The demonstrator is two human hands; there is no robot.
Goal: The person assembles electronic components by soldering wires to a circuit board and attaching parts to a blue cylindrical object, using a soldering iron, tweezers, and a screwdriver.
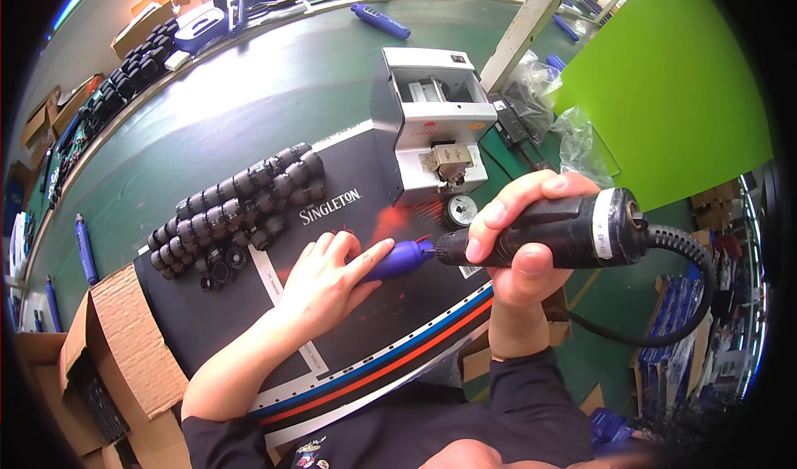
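Observation:
My left hand (325, 276) is closed around a blue, rounded plastic housing (400, 260) above the black mat (349, 328). A narrow end of the housing, with a thin red wire or strip beside it, points right. My right hand (531, 274) grips a black electric screwdriver (573, 230) from around its body. The screwdriver lies almost level, with its nose up against the narrow end of the housing; whether a bit has entered it cannot be made out. From its back end a thick black cable (706, 278) loops down and around to the left.
Several black ring-shaped parts (241, 195) lie in stacked rows on the mat's left. A grey-white machine (440, 129) stands beyond my hands, a round silver-faced piece (459, 211) before it. An open cardboard box (137, 336) is at left; a green panel (664, 87) rises at right.

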